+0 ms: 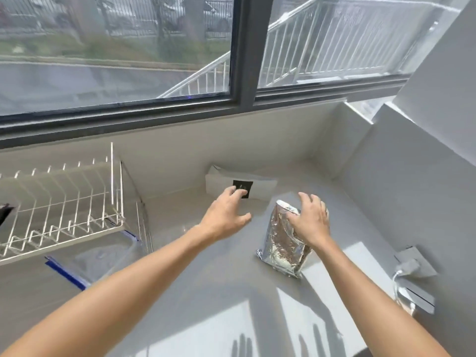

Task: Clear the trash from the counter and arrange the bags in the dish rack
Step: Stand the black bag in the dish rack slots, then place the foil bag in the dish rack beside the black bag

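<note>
My right hand [310, 219] sits on top of the silver foil bag [283, 243], fingers spread and bent over its crumpled upper edge; I cannot tell whether they actually clamp the foil or only rest on it. The bag stands upright on the counter [219, 292], leaning a little, its mouth folded shut, so what it holds is hidden.

My left hand [226, 215] hangs to the left of the foil bag, apart from it, fingers spread and loose, holding nothing. Its fingertips reach the black label [243, 188] on the white bag [239, 186], which lies behind the foil bag against the back wall; whether they touch it I cannot say. The white bag looks flat and closed.

Farther left of the foil bag stands the white wire dish rack [64, 202]. Most of its slots show only bare wire, and something dark [5, 213] pokes in at its far left edge, too cut off to name. In front of the rack, still left of the foil bag, a clear zip bag [98, 256] with blue edges lies flat on the counter; it looks see-through with nothing plain inside.

To the right of the foil bag, on the side wall, a grey plug [409, 266] sits in a socket, with a cable running down from it.
</note>
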